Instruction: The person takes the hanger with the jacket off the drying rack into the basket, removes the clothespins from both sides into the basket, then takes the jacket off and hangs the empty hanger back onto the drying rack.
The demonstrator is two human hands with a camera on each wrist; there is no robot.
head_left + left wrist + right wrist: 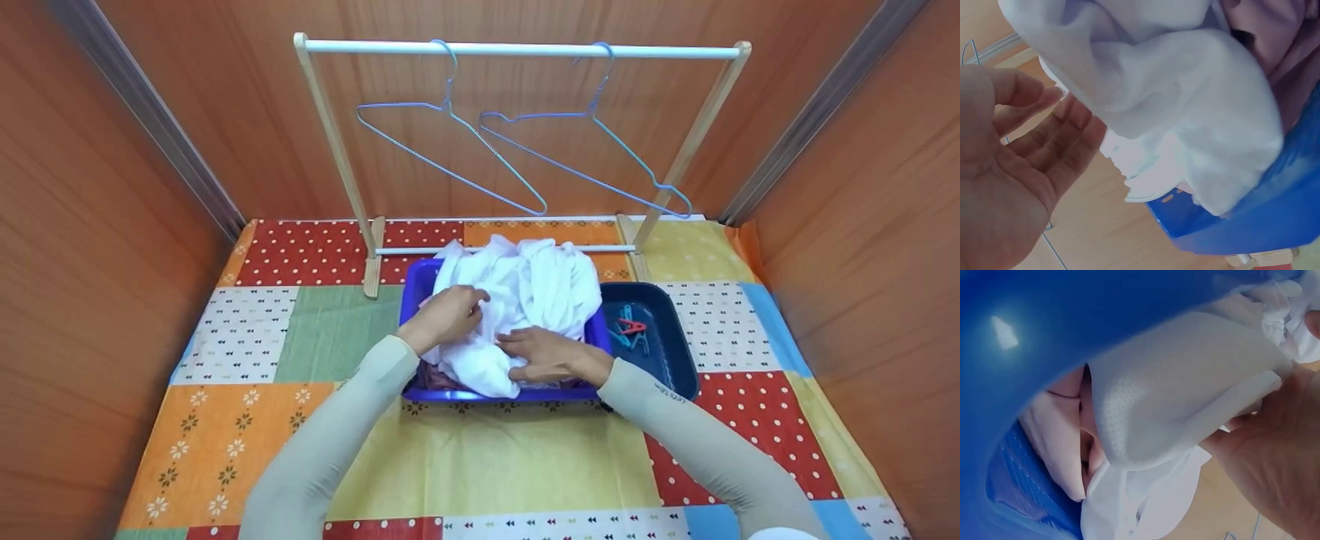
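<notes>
A heap of white clothes (559,281) fills a blue plastic basket (409,300). Near the heap's left side, my left hand (448,315) pinches a white garment between thumb and fingertips. The left wrist view shows that hand (1016,152) at the edge of the white cloth (1179,90). Lower and to the right, my right hand (547,354) grips a fold of the white garment by the basket's front. Close up, this white fabric (1185,388) has a dotted texture, and part of the right hand (1275,450) is behind it. Pinkish-mauve cloth (1280,39) lies underneath.
Behind the basket stands a rack with a white rail (517,49). Two blue wire hangers (450,169) (585,176) hang from it. A dark tray (664,360) with red and teal clothespins (631,327) sits right of the basket. Wooden panels enclose the patchwork-covered surface.
</notes>
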